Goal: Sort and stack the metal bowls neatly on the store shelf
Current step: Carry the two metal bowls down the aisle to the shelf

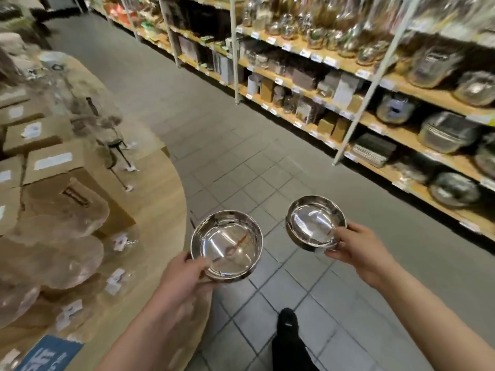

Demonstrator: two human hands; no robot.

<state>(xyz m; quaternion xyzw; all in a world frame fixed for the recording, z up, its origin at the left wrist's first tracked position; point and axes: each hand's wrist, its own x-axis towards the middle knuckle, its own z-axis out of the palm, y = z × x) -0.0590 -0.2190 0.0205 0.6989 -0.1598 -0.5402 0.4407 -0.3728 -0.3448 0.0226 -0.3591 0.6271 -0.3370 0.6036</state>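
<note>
Far left: a round wooden display table [160, 188] is seen, loaded with cardboard boxes [53, 162], wrapped roundish goods [61, 212] with small white tags, and a thin black stand [116, 153]. Detail there is lost to blur. A blue sign [51, 352] is seen at the table's near edge.

Left of centre: a shiny metal bowl [227, 245] is held over the grey tiled floor [235, 156], just beside the table's edge. It is gripped by the left hand [187, 277] at the near rim, thumb laid inside the bowl, the other fingers hidden underneath. The bowl is held mouth up and nearly level. An orange streak is noted inside it; whether mark or reflection cannot be told.

Right of centre: a second metal bowl [314, 223] is pinched at its near right rim by the right hand [359, 250], thumb over the rim, fingers below. It is tilted slightly toward the camera. A darker rim shows beneath it; whether another bowl is nested there cannot be told. The two bowls are held apart, not touching.

Below: a black shoe [288, 322] and dark trouser leg are seen on the tiles.

Right: long wooden shelves [428, 97] on pale uprights are recorded, stocked with boxes, glassware and wrapped metal pots [450, 132], all blurred. Neither bowl is on a shelf.
</note>
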